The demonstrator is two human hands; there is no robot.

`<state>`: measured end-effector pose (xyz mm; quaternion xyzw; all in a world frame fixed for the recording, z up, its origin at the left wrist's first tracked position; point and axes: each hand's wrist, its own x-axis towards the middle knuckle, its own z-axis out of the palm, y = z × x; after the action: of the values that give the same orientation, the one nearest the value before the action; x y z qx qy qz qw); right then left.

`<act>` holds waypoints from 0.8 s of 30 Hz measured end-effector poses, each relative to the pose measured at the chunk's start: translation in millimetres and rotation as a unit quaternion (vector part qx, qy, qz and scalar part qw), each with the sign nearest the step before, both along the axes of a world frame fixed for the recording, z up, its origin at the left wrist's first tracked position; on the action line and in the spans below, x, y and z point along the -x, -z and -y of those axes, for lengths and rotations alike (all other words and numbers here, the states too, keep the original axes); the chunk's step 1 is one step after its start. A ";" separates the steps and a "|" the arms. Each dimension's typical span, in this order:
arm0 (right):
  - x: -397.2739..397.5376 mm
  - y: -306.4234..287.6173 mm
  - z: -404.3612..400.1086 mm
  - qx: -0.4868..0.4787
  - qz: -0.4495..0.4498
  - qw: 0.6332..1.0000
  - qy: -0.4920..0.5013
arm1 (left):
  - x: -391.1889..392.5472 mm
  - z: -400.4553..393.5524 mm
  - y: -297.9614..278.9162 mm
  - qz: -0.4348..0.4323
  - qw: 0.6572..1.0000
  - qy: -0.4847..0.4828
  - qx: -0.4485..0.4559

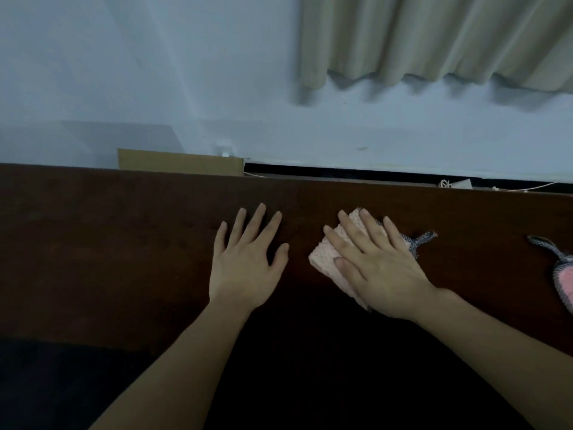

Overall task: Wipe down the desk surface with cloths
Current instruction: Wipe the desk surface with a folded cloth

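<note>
The right hand point(376, 268) lies flat with fingers point(350, 231) spread on the pink cloth point(325, 252) on the brown desk point(108, 243), likely to push it along, while the left hand point(246, 262), just beside the cloth, rests bare with fingers spread, maybe for balance.

Desk point(124, 243): dark brown wood, smooth, matt with a faint sheen; pink cloth point(325, 252) under the right hand point(378, 268): soft fabric, nubby waffle-like texture, matt, with a grey netted mesh tail at its right; second cloth point(561, 274) at far right edge: pink fabric inside grey mesh; box point(179, 162) behind the desk, far left: plain brown cardboard, matt; curtain point(434, 35): beige woven cloth, pleated, matt; wall point(155, 72): pale painted surface, smooth.
</note>
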<state>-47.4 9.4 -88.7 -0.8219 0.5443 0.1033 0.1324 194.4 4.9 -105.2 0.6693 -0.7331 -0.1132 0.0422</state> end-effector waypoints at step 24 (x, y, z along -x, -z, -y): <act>-70.2 5.5 79.2 0.036 -0.018 0.995 0.092 | -95.3 16.3 -5.2 -0.002 0.999 0.038 -0.010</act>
<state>22.8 -69.7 -94.3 -0.7709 0.6228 0.0857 0.1024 289.7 -11.3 -100.0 0.6410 -0.7568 -0.1233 0.0325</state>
